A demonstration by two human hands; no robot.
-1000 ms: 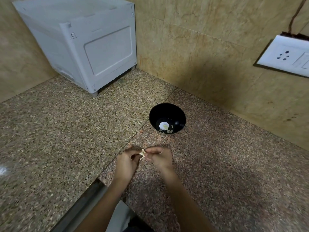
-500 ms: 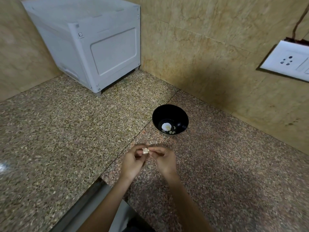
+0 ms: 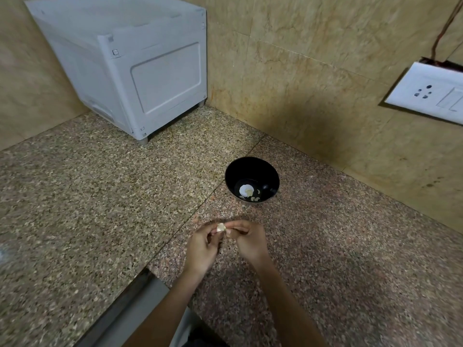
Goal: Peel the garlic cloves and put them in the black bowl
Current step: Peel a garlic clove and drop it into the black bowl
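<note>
Left hand (image 3: 202, 249) and right hand (image 3: 248, 240) meet at lower centre, fingertips of both pinching one clove (image 3: 220, 227) above the counter (image 3: 87, 196). Bowl (image 3: 251, 169) just above them, pale cloves inside, near the wall edge. Grey box (image 3: 140, 71) upper left; bare counter between.

Worktop: speckled granite worktop (image 3: 87, 196), filling the corner between two tiled walls.
Seam: a thin joint (image 3: 201, 204) runs diagonally from the back wall towards the front edge; the slab left of it is brown-grey, the slab right of it pinker.
Front edge: stepped back at the lower left, where a grey strip (image 3: 125, 314) runs along it.
Appliance: a white boxy appliance (image 3: 140, 71) stands on short feet in the far left corner, close to both walls.
Bowl: the black bowl (image 3: 253, 169) stands upright just right of the seam, near the back wall, well apart from the appliance.
</note>
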